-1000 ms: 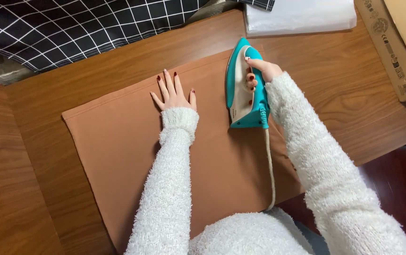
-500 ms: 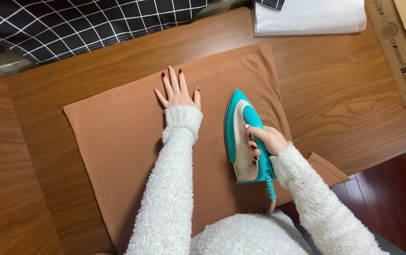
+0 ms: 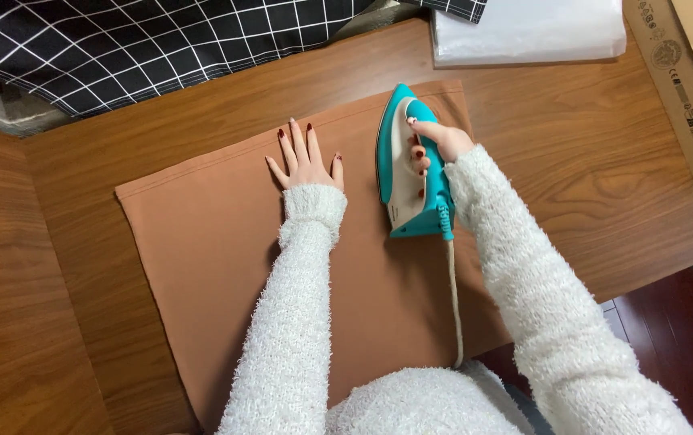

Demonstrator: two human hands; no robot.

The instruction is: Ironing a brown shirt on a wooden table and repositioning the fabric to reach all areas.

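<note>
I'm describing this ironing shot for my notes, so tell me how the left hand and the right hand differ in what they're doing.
The left hand lies flat with fingers spread; the right hand is curled in a grip. The left hand touches the brown cloth directly; the right hand holds the handle of the teal iron standing on the cloth. The left hand sits nearer the cloth's middle, the right hand near its far right corner. Both wear fuzzy white sleeves and have dark red nails.

A single head-worn camera looks steeply down, close over the wooden table (image 3: 604, 185), arms entering from the frame's bottom.
</note>
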